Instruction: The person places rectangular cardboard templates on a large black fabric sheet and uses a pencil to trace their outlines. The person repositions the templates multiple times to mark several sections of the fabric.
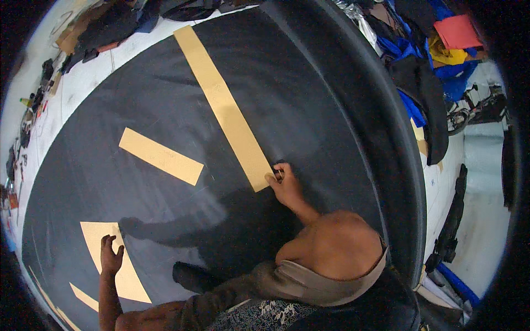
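A large black fabric sheet (309, 99) lies spread over a white table (83, 83). A long tan pattern strip (221, 99) runs diagonally across it. My right hand (284, 185) rests at the strip's near end, its fingers pinched on a small object too small to identify. My left hand (110, 256) presses flat, fingers apart, on a wide tan pattern piece (130, 278) at the lower left. A shorter tan strip (160, 156) lies between the two hands. Faint pale marks show on the fabric near it.
Thin tan strips (83, 296) lie at the lower left. Folded black fabric (381, 138) runs along the right side. Red, yellow, blue and black cloth (450, 49) is piled at the back right. Scraps (99, 27) and small tools (33, 105) line the table's left edge.
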`<state>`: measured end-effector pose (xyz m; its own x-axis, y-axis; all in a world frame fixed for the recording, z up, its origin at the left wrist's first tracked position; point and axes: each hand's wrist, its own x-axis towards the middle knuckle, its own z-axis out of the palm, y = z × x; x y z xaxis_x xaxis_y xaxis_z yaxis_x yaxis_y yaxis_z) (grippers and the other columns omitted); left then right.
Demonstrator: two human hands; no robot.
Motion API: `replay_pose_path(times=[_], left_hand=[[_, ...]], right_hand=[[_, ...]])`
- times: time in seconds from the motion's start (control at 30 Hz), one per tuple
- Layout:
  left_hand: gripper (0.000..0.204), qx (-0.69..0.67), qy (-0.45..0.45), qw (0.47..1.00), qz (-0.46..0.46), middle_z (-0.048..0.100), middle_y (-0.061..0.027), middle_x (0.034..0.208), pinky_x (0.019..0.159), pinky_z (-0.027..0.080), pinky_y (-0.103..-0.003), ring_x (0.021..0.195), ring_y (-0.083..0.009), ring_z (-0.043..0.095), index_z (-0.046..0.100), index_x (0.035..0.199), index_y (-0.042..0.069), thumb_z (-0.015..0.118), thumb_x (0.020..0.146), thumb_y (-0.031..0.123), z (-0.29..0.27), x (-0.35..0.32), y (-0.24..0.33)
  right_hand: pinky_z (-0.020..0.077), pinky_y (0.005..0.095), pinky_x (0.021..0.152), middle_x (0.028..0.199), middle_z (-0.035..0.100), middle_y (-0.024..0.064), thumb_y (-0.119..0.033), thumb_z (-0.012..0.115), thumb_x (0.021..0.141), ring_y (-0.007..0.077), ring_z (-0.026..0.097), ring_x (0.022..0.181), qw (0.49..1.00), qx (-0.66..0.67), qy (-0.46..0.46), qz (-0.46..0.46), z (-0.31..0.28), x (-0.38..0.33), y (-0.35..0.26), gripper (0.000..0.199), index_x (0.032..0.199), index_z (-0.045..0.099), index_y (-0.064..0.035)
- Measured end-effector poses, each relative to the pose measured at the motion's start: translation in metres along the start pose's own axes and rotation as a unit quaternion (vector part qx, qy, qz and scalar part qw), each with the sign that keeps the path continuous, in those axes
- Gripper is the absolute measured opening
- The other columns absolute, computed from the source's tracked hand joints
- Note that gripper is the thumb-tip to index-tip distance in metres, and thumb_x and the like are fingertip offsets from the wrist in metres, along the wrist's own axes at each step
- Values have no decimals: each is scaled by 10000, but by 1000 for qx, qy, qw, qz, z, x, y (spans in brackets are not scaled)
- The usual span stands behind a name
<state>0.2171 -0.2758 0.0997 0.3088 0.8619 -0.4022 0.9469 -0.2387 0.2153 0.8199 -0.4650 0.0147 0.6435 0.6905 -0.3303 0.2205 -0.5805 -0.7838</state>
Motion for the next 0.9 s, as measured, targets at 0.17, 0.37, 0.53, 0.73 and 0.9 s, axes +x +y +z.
replay_pose_path(times=[0.17, 0.37, 0.53, 0.73, 0.9], left_hand=[[414, -206, -49, 974, -75, 614, -137, 1096, 822, 516, -363, 973, -224, 606, 583, 1233, 22, 714, 847, 97, -8, 10, 50], [433, -349, -181, 919, -19, 652, -96, 1048, 840, 498, -323, 945, -164, 611, 599, 1263, 35, 689, 927, 292, -5, 36, 121], [662, -373, -311, 873, -55, 638, -138, 1189, 883, 499, -345, 1014, -206, 618, 471, 1403, 26, 635, 940, 471, -6, 46, 183], [612, -571, -283, 757, -141, 640, -138, 1117, 864, 526, -345, 1007, -207, 628, 394, 1408, 41, 659, 947, 344, 26, 33, 183], [499, -550, -187, 796, -170, 640, -128, 1076, 829, 542, -355, 924, -200, 640, 421, 1349, 31, 641, 946, 225, 34, 44, 159]], right_hand=[[452, 262, 615, 942, 634, 43, -213, 678, 926, 107, 569, 743, 935, 222, -239, 143, 22, -13, -47, 393, 1269, 543, -76], [419, 254, 593, 873, 635, 22, -247, 680, 940, 93, 564, 712, 870, 157, -457, 97, 55, -41, -68, 422, 1283, 512, -67], [443, 268, 633, 869, 639, 21, -221, 693, 937, 94, 555, 715, 804, 96, -583, 66, 64, -54, -62, 461, 1307, 499, -27], [463, 278, 679, 917, 662, 35, -262, 731, 910, 104, 565, 761, 740, 76, -669, 11, 73, -63, -58, 495, 1307, 553, -24], [492, 291, 729, 978, 672, 65, -318, 735, 901, 126, 600, 818, 737, 4, -676, -26, 69, -61, -70, 500, 1301, 576, -63]])
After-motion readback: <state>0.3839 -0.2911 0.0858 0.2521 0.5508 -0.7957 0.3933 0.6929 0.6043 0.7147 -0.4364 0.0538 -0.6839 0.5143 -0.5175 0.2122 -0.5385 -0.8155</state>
